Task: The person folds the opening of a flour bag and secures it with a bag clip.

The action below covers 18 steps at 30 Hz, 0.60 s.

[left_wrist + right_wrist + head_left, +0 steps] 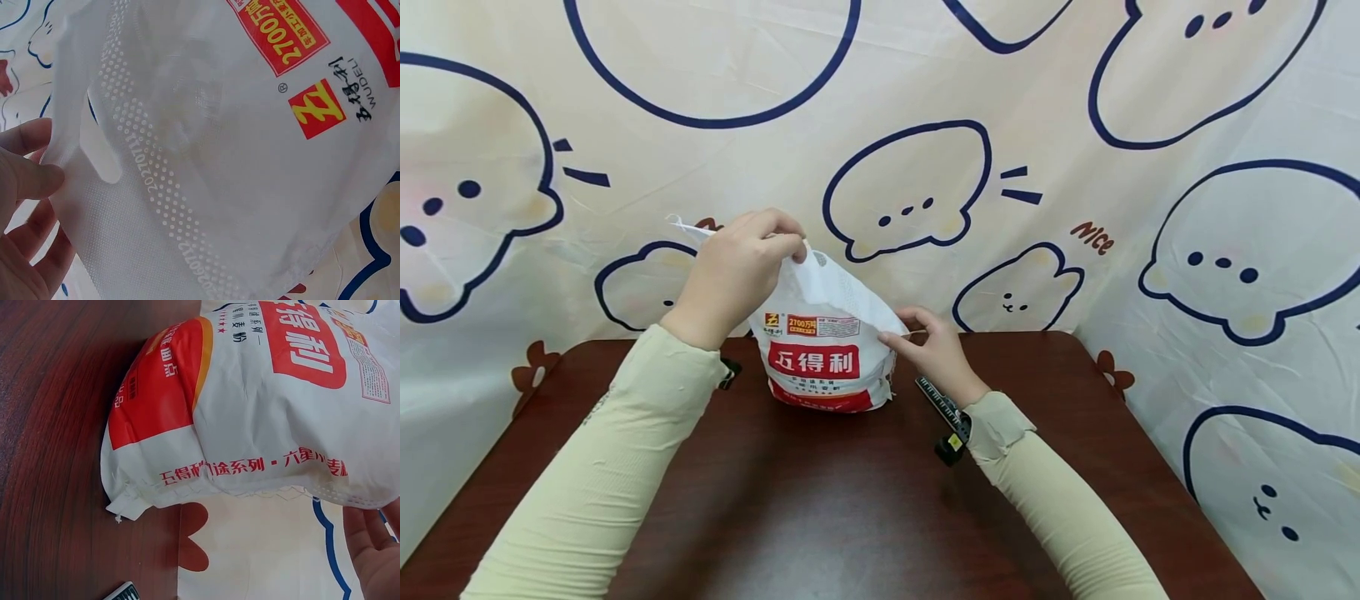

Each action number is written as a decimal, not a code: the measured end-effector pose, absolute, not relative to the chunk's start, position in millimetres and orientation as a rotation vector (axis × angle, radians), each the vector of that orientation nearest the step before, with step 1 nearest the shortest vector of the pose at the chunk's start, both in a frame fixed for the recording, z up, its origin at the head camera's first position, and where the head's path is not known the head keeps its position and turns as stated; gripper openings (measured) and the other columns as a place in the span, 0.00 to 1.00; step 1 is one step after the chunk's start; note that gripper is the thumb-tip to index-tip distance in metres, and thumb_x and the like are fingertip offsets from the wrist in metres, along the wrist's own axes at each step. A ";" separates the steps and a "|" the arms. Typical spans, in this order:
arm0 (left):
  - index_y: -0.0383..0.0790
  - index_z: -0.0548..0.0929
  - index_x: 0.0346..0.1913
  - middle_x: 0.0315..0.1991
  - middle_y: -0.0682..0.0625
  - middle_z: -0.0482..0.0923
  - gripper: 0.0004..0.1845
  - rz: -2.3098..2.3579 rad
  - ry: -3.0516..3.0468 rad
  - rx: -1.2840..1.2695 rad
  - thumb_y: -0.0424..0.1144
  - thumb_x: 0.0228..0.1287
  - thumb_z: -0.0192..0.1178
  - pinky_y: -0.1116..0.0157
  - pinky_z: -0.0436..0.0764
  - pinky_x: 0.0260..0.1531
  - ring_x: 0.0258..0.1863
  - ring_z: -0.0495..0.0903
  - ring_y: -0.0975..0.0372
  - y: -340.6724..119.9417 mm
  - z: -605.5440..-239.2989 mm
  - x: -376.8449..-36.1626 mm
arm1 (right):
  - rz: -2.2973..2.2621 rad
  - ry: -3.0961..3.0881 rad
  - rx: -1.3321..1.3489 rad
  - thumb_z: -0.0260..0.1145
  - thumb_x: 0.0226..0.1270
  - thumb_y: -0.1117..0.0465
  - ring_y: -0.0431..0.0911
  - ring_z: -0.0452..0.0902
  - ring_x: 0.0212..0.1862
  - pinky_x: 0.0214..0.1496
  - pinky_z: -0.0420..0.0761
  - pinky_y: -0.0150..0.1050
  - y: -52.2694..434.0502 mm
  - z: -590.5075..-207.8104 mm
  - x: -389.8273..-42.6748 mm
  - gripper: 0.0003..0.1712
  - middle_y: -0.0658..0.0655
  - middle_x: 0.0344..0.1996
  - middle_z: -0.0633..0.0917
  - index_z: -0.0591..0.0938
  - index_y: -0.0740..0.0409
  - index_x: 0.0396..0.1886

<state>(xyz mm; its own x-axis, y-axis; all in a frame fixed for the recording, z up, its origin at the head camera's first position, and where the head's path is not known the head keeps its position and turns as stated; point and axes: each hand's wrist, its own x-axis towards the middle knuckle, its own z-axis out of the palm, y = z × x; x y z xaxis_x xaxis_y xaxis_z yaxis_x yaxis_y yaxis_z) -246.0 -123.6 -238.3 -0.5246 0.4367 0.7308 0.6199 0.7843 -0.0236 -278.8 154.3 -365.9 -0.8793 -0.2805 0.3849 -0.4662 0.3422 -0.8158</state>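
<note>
A white flour bag (pixel 812 358) with red and yellow print stands on the brown table, its top lifted and slanting down to the right. My left hand (pixel 741 267) grips the top edge at the bag's upper left. In the left wrist view, the thumb and fingers of the left hand (pixel 31 194) pinch the white edge beside a slot-shaped handle hole. At the bag's right top corner, my right hand (pixel 936 350) pinches the edge between thumb and fingers. The right wrist view shows fingers of the right hand (pixel 375 550) at the stitched side seam, partly cut off by the frame.
The dark brown table (pixel 820 517) stretches out in front of the bag. A dark strip with ruled marks (pixel 942 404) lies below the right wrist. A pale cloth (pixel 902 192) with cartoon outlines hangs behind the table and along its sides.
</note>
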 end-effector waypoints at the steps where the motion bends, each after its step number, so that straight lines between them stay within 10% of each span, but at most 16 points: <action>1: 0.32 0.88 0.37 0.47 0.39 0.84 0.08 -0.310 -2.210 -0.781 0.18 0.60 0.65 0.50 0.83 0.52 0.48 0.82 0.45 -123.6 -238.5 -246.0 | 1.553 -2.427 0.679 0.73 0.67 0.56 0.49 0.81 0.46 0.49 0.85 0.41 153.4 -366.0 -279.1 0.20 0.54 0.48 0.84 0.82 0.56 0.56; 18: 0.32 0.88 0.37 0.47 0.39 0.84 0.08 -0.237 -2.216 -0.815 0.19 0.58 0.67 0.48 0.81 0.55 0.50 0.82 0.46 -124.6 -239.7 -248.3 | 1.785 -2.406 0.499 0.75 0.64 0.55 0.51 0.79 0.49 0.49 0.84 0.41 147.0 -366.4 -284.8 0.17 0.55 0.46 0.83 0.84 0.56 0.49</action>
